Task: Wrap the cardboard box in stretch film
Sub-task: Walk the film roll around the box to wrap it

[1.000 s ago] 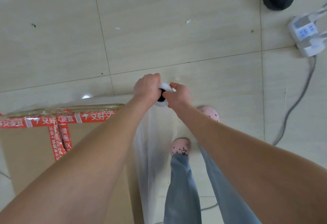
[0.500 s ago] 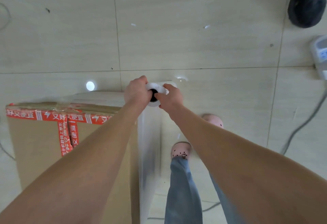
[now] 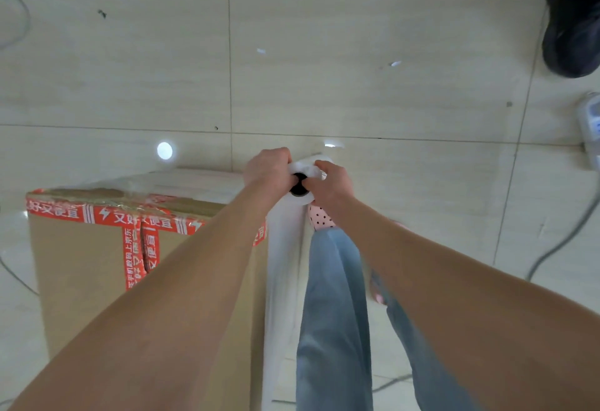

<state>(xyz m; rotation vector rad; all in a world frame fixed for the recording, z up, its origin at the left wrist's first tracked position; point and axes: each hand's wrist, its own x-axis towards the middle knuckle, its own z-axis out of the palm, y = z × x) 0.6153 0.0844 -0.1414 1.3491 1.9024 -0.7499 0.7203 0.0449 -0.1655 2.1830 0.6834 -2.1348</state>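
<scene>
A: Seen from above: where is the cardboard box?

B: On the tiled floor, left of the person's legs. Red printed tape runs along its top edge and down its side. Shiny film lies over the far top edge.

A: And the hands?

B: Both are clenched on the top end of a white roll of stretch film. The left hand grips one side and the right hand the other, with the dark core hole showing between them. The roll hangs upright, just beside the box's right corner.

A: Anything else in shot?

B: Blue jeans and a pink dotted slipper by the roll. At the right edge are a black shoe, a white power strip and a grey cable
</scene>
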